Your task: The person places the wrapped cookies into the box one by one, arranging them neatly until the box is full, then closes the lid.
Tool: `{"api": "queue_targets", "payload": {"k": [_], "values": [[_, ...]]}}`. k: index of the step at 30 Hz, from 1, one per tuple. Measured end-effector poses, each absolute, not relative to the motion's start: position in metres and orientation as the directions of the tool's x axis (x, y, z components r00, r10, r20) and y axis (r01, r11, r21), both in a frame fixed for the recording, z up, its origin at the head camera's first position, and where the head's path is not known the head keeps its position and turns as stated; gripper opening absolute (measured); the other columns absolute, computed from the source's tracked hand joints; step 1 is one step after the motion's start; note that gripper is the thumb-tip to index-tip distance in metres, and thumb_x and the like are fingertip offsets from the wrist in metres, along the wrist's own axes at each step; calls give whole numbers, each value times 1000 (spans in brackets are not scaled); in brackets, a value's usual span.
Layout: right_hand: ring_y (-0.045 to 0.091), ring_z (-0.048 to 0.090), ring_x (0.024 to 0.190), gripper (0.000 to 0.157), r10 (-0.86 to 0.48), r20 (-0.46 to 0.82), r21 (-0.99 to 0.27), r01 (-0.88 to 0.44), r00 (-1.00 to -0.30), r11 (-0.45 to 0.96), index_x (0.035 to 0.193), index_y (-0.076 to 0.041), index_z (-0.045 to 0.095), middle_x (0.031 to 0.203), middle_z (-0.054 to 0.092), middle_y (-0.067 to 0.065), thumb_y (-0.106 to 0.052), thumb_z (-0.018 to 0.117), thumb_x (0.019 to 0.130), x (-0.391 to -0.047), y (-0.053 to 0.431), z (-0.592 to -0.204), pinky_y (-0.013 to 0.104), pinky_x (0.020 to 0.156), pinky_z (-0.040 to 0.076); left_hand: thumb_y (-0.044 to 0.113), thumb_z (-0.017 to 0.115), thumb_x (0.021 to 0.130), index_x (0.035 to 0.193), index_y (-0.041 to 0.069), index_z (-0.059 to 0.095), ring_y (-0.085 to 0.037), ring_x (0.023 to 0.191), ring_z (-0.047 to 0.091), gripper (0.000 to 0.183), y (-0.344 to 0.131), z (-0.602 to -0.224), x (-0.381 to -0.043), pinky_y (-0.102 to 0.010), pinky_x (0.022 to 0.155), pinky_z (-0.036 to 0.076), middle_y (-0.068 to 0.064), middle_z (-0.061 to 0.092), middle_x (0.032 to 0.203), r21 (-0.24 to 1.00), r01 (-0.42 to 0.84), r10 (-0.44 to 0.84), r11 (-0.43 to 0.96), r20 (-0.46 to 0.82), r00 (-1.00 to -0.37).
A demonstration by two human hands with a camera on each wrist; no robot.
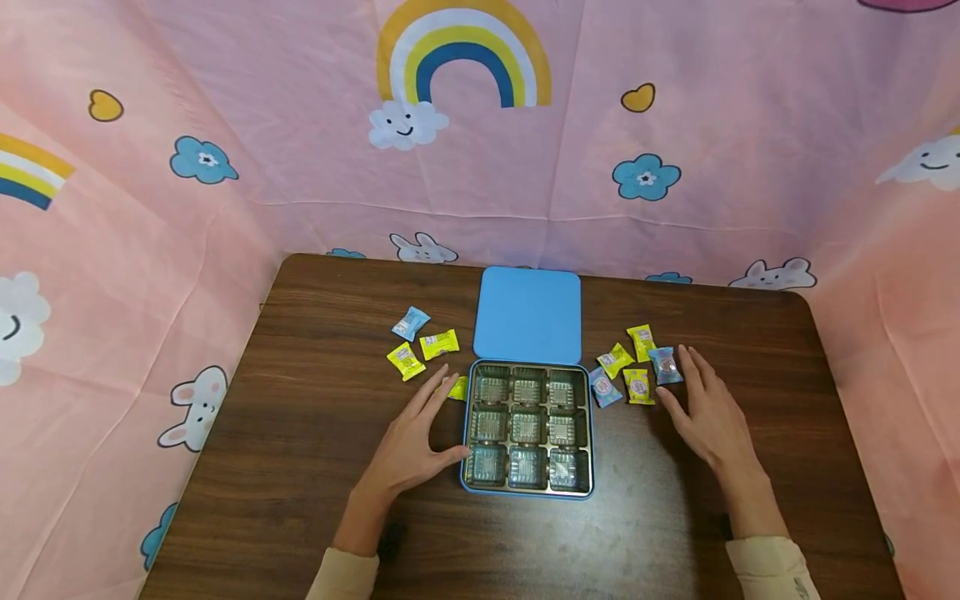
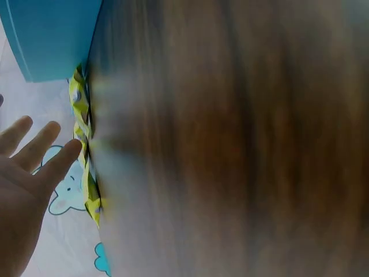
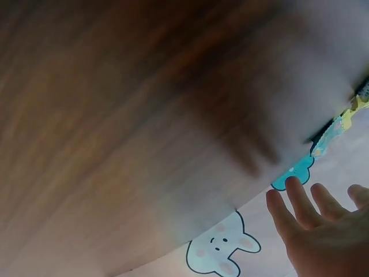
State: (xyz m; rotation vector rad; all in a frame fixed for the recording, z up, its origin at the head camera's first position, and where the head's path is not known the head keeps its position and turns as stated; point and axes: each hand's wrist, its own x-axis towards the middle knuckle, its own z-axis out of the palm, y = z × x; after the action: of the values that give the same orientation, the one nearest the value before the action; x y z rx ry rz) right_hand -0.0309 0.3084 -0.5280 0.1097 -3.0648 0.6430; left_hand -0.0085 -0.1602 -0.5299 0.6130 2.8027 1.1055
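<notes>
A blue square tin (image 1: pixel 528 493) sits in the middle of the table, its clear insert split into several bare compartments. My left hand (image 1: pixel 412 442) spreads at the tin's left side, thumb at its edge, nothing gripped. Under its fingertips a yellow wrapped candy (image 1: pixel 458 388) is partly hidden. In the left wrist view, the left hand (image 2: pixel 26 173) overlaps a row of yellow candies (image 2: pixel 81 104). My right hand (image 1: pixel 711 417) reaches beside a blue wrapped candy (image 1: pixel 665 365), fingers extended and holding nothing. The right wrist view shows the right hand (image 3: pixel 328 225) with fingers apart.
The tin's blue lid (image 1: pixel 528 314) lies flat behind it. Left of the lid are a light blue candy (image 1: pixel 410 323) and yellow candies (image 1: pixel 439 343). More yellow candies (image 1: pixel 638 387) and a blue-purple candy (image 1: pixel 604 388) lie at right. A pink printed cloth (image 1: pixel 487 175) surrounds the brown table (image 1: pixel 315 467).
</notes>
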Motion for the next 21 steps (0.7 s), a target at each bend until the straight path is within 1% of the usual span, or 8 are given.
{"api": "queue_targets", "payload": {"k": [4, 7, 9, 12, 14, 18, 21], "values": [[52, 36, 134, 73, -77, 40, -402, -87, -996, 911, 161, -18, 16, 159, 25, 21, -44, 49, 102, -33, 309, -530, 70, 100, 33, 63, 74, 79, 160, 29, 23, -31, 144, 34, 102, -157, -530, -6, -67, 94, 43, 6, 14, 166, 698, 318, 387, 641, 64, -920], [51, 37, 133, 72, -90, 47, -398, -102, -995, 912, 161, -16, 16, 157, 27, 22, -39, 51, 103, -35, 309, -531, 70, 100, 34, 64, 73, 79, 160, 28, 24, -31, 144, 34, 101, -156, -531, -4, -67, 94, 43, 6, 14, 166, 705, 315, 388, 636, 61, -920], [52, 38, 131, 72, -99, 48, -394, -110, -994, 912, 161, -15, 16, 156, 28, 24, -35, 53, 103, -37, 310, -531, 70, 98, 35, 63, 75, 79, 159, 28, 25, -31, 144, 34, 101, -155, -531, -4, -67, 94, 44, 6, 15, 165, 705, 319, 391, 634, 64, -918], [52, 39, 130, 74, -103, 44, -390, -112, -994, 914, 161, -15, 15, 154, 29, 26, -30, 55, 102, -40, 311, -531, 71, 96, 36, 56, 79, 78, 159, 28, 26, -32, 144, 33, 101, -153, -531, -3, -67, 94, 43, 5, 16, 165, 716, 319, 405, 621, 55, -912], [52, 38, 130, 75, -98, 33, -386, -103, -995, 917, 161, -16, 14, 154, 29, 26, -29, 57, 101, -42, 311, -531, 71, 96, 36, 54, 80, 78, 159, 29, 27, -33, 144, 33, 100, -151, -530, -2, -68, 95, 43, 5, 16, 165, 720, 320, 418, 616, 46, -907], [53, 39, 130, 77, -92, 4, -372, -87, -996, 924, 161, -17, 15, 153, 30, 26, -29, 59, 99, -46, 309, -532, 71, 97, 36, 56, 80, 77, 158, 31, 29, -34, 143, 36, 99, -148, -530, 0, -67, 95, 43, 5, 19, 165, 722, 316, 435, 616, 23, -900], [53, 40, 128, 75, -100, 4, -358, -94, -995, 929, 160, -16, 20, 152, 32, 27, -26, 61, 98, -48, 307, -533, 71, 97, 37, 53, 83, 76, 158, 31, 29, -34, 141, 38, 100, -147, -531, 3, -67, 94, 44, 5, 21, 164, 725, 307, 437, 617, 10, -900]]}}
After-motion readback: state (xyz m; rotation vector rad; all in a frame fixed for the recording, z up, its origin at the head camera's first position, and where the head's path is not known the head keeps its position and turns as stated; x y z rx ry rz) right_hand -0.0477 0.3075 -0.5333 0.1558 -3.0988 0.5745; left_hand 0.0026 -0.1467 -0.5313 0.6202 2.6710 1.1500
